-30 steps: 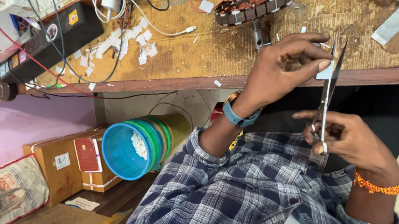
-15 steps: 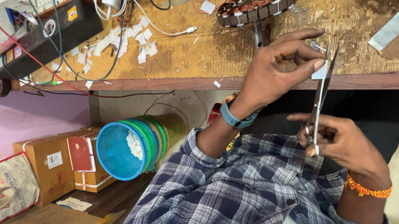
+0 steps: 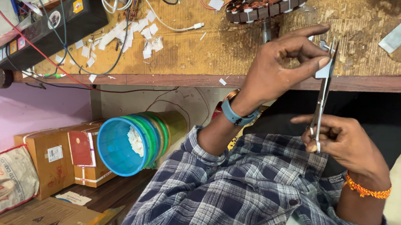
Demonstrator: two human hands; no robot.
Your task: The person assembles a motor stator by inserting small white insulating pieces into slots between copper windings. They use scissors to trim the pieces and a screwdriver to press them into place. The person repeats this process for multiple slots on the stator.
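**Inspector:** Since the earlier frame, both hands have drifted toward 3 o'clock, and the scissors' tips now reach higher against the bench. Report near to far.

**Assistant:** Nearest, at 6 o'clock, a plaid shirt (image 3: pixel 231 200). At 4 o'clock, the right hand (image 3: pixel 344 142), fingers curled through the handles of the scissors (image 3: pixel 323 88), which stand nearly upright.

**Inspector:** Blades?

**Assistant:** Almost closed on a small white paper (image 3: pixel 325 71). The left hand (image 3: pixel 284 67), at 1 o'clock, pinches that paper between thumb and forefinger; the other fingers spread above it. A blue watch (image 3: pixel 235 115) sits on that wrist.

**Inspector:** Farther out?

**Assistant:** At 9 o'clock, stacked buckets (image 3: pixel 127 144) beside boxes (image 3: pixel 57 154). At 12 o'clock, the bench (image 3: pixel 367 40) carries a wound stator (image 3: pixel 266 3), white scraps (image 3: pixel 134 33) and a black box (image 3: pixel 50 27).
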